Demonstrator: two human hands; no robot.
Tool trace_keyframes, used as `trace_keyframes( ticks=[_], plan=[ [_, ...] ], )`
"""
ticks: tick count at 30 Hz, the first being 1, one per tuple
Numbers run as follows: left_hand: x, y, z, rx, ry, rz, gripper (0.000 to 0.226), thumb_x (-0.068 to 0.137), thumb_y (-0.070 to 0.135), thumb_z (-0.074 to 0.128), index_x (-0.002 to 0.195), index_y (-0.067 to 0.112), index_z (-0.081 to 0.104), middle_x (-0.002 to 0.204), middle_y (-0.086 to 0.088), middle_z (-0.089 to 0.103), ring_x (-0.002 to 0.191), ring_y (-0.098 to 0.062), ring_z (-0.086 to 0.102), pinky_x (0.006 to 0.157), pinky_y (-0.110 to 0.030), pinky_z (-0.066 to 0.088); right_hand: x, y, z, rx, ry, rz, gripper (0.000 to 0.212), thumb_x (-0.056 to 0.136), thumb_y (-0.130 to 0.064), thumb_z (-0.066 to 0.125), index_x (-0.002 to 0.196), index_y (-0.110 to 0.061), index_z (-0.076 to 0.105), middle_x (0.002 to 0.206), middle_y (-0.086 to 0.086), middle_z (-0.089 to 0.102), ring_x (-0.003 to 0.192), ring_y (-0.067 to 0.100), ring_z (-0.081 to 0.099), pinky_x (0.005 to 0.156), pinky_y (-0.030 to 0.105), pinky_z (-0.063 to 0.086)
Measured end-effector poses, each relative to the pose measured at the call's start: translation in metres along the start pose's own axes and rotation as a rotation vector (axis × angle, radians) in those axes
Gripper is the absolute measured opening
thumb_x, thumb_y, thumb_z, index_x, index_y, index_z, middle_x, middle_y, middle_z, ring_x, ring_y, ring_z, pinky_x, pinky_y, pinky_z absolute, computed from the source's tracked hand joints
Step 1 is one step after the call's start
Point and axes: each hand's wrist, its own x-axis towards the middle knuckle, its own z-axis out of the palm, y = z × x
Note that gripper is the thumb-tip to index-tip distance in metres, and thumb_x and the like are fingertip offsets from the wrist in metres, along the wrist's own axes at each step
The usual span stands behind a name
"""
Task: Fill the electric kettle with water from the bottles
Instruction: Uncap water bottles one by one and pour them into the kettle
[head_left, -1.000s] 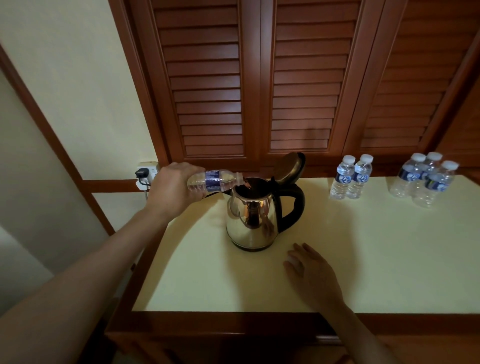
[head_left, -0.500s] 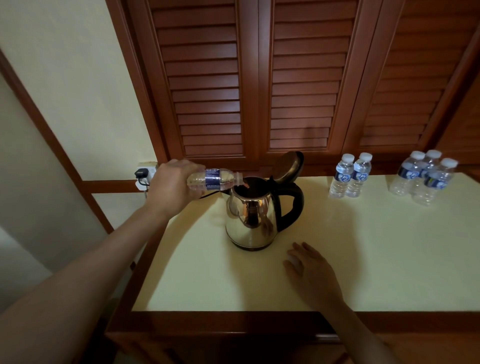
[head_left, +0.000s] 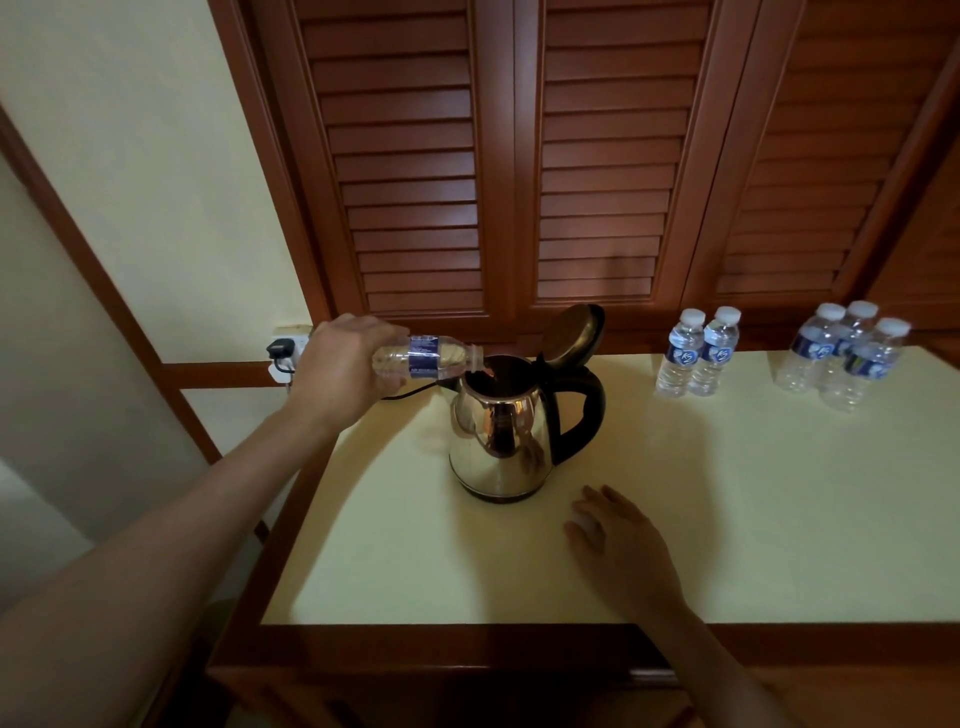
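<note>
Base of bottle (head_left: 427, 357) inside left hand (head_left: 344, 372)

Blue labels on the 2 water bottles (head_left: 675, 358) just right of the kettle (head_left: 496, 441) bear a round white logo, too blurred to read. Print on the tilted bottle (head_left: 426, 357) above the kettle is illegible.

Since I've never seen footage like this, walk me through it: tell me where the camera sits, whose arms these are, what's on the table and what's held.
No machine here: a person wears one wide-angle camera on the head, looking down at their own bare arms. The left hand grips a bottle tipped sideways, its mouth over the open kettle, whose lid stands up. The right hand rests open on the table beside the kettle, holding nothing. At the back stand five capped bottles: a pair and a group of three.
</note>
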Motion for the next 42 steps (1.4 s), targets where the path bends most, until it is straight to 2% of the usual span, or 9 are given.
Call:
trace_keyframes(
  ticks=[13,17,28,35,42],
  plan=[
    [0.002,0.000,-0.002,0.034,-0.017,0.035,0.051,0.068,0.017,0.089,0.116,0.017,0.072,0.109,-0.003,0.074,0.095,-0.027,0.060,0.077,-0.038,0.042,0.000,0.002,0.001,-0.028,0.008,-0.021,0.033,0.089,-0.033,0.067,0.118,-0.016,0.071,0.136,0.000,0.060,0.135,0.021,0.046,0.105,0.027,0.034],
    [0.005,-0.001,-0.003,0.049,-0.022,0.049,0.049,0.069,0.016,0.087,0.115,0.016,0.072,0.108,-0.003,0.074,0.094,-0.027,0.060,0.078,-0.040,0.043,0.000,0.002,0.002,-0.019,0.016,-0.015,0.034,0.088,-0.035,0.066,0.116,-0.016,0.071,0.133,0.000,0.062,0.133,0.022,0.048,0.105,0.031,0.038],
    [0.014,0.002,-0.006,0.111,-0.015,0.105,0.049,0.072,0.015,0.087,0.119,0.015,0.071,0.113,-0.004,0.073,0.101,-0.029,0.060,0.083,-0.039,0.042,-0.001,-0.002,-0.002,-0.022,-0.006,-0.009,0.034,0.091,-0.033,0.065,0.121,-0.017,0.069,0.139,-0.002,0.058,0.138,0.018,0.041,0.105,0.022,0.027],
    [0.023,0.004,-0.008,0.153,-0.007,0.175,0.049,0.070,0.010,0.086,0.117,0.012,0.072,0.112,-0.008,0.074,0.102,-0.033,0.062,0.087,-0.042,0.043,-0.001,0.000,-0.001,-0.042,-0.001,-0.019,0.038,0.090,-0.039,0.060,0.118,-0.017,0.070,0.136,0.000,0.061,0.135,0.020,0.045,0.105,0.025,0.029],
    [0.031,0.012,-0.011,0.186,0.022,0.271,0.047,0.069,0.006,0.087,0.114,0.010,0.073,0.111,-0.010,0.074,0.104,-0.036,0.063,0.088,-0.041,0.039,-0.001,0.000,-0.001,-0.048,0.009,-0.023,0.033,0.090,-0.033,0.066,0.118,-0.016,0.070,0.135,0.000,0.061,0.135,0.021,0.046,0.105,0.025,0.030]
  ],
)
